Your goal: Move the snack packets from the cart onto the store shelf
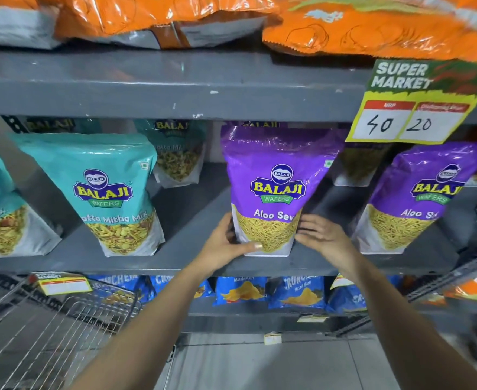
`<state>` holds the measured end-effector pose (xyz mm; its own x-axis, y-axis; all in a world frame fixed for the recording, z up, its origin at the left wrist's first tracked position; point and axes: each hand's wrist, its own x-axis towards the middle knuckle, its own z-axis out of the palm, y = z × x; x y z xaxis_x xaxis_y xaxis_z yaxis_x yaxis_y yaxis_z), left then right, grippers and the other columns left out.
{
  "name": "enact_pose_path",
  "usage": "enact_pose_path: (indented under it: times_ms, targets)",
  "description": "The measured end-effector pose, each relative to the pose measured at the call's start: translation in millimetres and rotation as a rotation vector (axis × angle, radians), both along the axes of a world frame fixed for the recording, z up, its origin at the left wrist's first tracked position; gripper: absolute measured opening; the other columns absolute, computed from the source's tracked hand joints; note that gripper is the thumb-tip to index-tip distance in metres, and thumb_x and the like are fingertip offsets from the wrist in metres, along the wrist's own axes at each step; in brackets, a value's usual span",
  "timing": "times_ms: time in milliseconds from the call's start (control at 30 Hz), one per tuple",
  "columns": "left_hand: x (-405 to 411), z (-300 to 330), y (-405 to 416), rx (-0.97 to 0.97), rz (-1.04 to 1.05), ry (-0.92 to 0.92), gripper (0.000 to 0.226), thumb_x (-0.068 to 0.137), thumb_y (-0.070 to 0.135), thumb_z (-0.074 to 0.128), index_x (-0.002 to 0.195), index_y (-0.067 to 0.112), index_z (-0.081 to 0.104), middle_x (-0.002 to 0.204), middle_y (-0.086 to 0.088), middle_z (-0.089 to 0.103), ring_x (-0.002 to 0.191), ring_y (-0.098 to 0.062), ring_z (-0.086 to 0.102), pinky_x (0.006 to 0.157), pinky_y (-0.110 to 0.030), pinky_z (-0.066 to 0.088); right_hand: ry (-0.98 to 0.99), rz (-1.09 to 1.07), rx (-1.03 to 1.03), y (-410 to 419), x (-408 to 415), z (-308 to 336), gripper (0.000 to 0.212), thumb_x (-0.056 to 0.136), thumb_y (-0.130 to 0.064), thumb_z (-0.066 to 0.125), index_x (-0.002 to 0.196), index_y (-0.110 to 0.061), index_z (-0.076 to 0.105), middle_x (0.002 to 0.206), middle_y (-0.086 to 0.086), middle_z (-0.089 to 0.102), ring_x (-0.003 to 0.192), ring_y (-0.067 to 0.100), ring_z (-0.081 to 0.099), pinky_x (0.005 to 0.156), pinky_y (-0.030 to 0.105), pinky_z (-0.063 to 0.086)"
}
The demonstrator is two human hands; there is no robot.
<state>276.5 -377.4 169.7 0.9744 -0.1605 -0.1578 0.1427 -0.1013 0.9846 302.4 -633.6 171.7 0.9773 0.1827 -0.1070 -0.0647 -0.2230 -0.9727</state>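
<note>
A purple Aloo Sev snack packet (276,187) stands upright on the grey store shelf (192,249), near its front edge. My left hand (226,246) grips the packet's lower left corner, thumb across the front. My right hand (324,237) rests with spread fingers against the packet's lower right side. The wire cart (48,327) is at the lower left; I see no packets in the part that shows.
A second purple Aloo Sev packet (417,198) stands to the right, teal Khatta Mitha Mix packets (105,192) to the left. Orange bags (358,26) lie on the shelf above. A price tag (411,108) hangs at upper right. Blue chip packets (268,291) fill the shelf below.
</note>
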Motion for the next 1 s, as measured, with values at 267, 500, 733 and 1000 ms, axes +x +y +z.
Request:
enact_pose_path:
  times_ms: [267,500,733,1000]
  targets:
    - [30.1,54.5,2.0,-0.227,0.353,-0.372,0.016,0.097,0.009,0.051,0.103,0.002,0.065,0.081,0.009,0.072,0.075,-0.004,0.061,0.076,-0.018,0.051,-0.116,-0.139,0.185,-2.7,23.3,46.2,0.007,0.086,-0.015,0.066,0.088,-0.022,0.066,0.084,-0.006,0.07,0.085,0.005,0.065,0.085,0.024,0.055]
    - [32.0,50.1,7.4,-0.262,0.394,-0.394,0.019,0.095,0.012,0.056,0.089,0.021,0.072,0.079,0.004,0.074,0.076,-0.009,0.063,0.085,-0.033,0.052,-0.132,-0.164,0.169,2.1,19.6,42.5,0.018,0.092,-0.008,0.057,0.081,-0.023,0.059,0.081,-0.008,0.07,0.081,0.002,0.065,0.086,0.023,0.054]
    - [17.3,9.2,8.8,-0.168,0.109,-0.107,0.072,0.07,-0.001,0.08,0.13,0.022,0.048,0.122,0.003,0.065,0.105,-0.009,0.065,0.078,-0.016,0.055,0.043,0.059,-0.05,0.2,8.3,6.4,0.067,0.068,-0.002,0.081,0.119,-0.031,0.05,0.112,-0.001,0.067,0.109,0.011,0.063,0.094,0.027,0.049]
    - [9.0,-26.9,-0.4,0.002,0.065,-0.104,0.068,0.067,0.007,0.086,0.126,0.018,0.054,0.121,0.003,0.069,0.106,-0.011,0.068,0.082,-0.019,0.055,0.101,0.112,-0.124,11.4,7.7,-20.6,0.071,0.063,-0.019,0.087,0.124,-0.029,0.053,0.124,0.004,0.065,0.116,0.022,0.062,0.104,0.038,0.048]
